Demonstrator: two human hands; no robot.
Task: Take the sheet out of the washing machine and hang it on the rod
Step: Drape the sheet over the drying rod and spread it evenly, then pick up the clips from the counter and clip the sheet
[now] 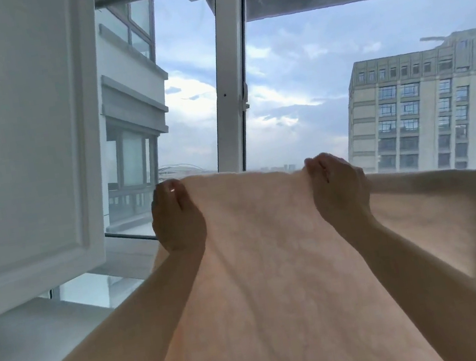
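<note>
Hang step. Left hand (177, 213) at 9 o'clock, right hand (338, 183) at 3, fingers pinching sheet (264, 238) top edge, raised before window. Rod unseen; next: drape over it.

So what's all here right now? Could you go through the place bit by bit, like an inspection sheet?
Surface: white ledge at lower left, bare where visible.
Job's things: pale sheet held up, spreading right; rod and washing machine not in view.
Clutter: nothing seen.
Hands: left hand and right hand each grip the sheet's top edge.
Cables: nothing seen.
Surroundings: white cabinet door, window frame, buildings and cloudy sky outside.
</note>
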